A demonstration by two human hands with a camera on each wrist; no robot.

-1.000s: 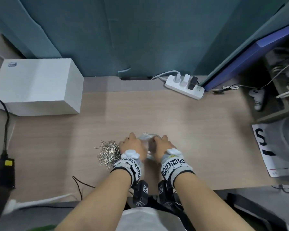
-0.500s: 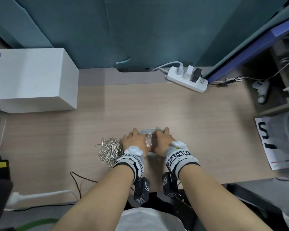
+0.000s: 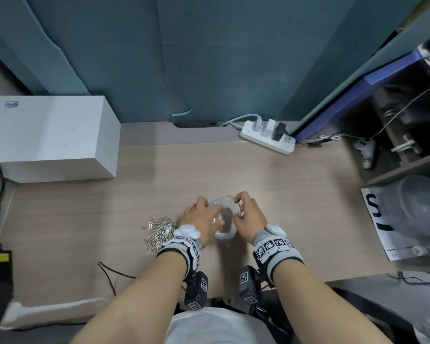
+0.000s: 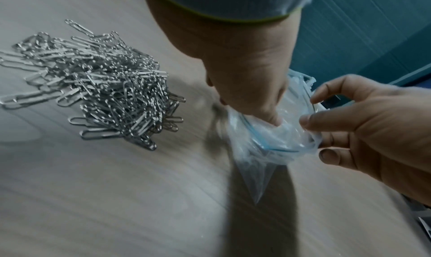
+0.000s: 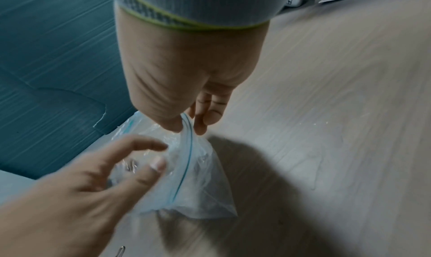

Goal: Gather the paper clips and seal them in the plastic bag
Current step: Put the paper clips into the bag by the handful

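- My left hand (image 3: pixel 201 220) and right hand (image 3: pixel 249 217) both pinch the clear zip-top plastic bag's (image 4: pixel 270 143) blue-lined mouth.
- Silver wire paper clips (image 4: pixel 93 87) lie heaped left (on the pale wooden desk (image 3: pixel 296 194)).

Left fingertips (image 4: pixel 272 117) hidden inside plastic bag (image 4: pixel 275 143); bag contents unclear through crumpled film. Paper clips (image 3: pixel 159 232) partly covered by left wrist.
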